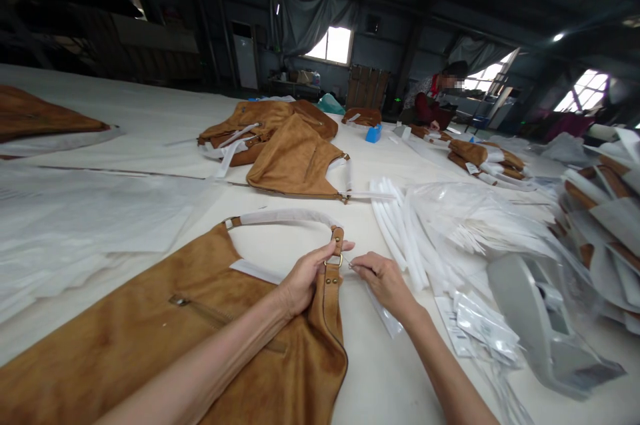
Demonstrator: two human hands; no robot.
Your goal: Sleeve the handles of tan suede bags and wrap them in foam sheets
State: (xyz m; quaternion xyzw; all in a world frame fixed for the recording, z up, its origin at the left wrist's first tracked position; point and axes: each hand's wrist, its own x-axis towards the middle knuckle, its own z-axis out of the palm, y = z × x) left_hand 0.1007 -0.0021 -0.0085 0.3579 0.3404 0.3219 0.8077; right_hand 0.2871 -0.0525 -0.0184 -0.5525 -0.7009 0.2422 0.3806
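Note:
A tan suede bag [165,325] lies flat on the white table [380,371] in front of me. Its strap [285,216] is wrapped in white paper and arcs up to a brass buckle [334,259]. My left hand [305,278] pinches the bag's strap tab at that buckle. My right hand [385,281] is closed in a pinch just right of the buckle, holding a thin clear plastic strip [385,315] that trails down under the wrist.
More tan bags [295,155] lie further back, with white foam strips [395,218] and clear plastic bags [465,211] to the right. A grey tape dispenser [540,321] stands at the right. White paper sheets [85,218] lie left. Another person [433,101] works at the far end.

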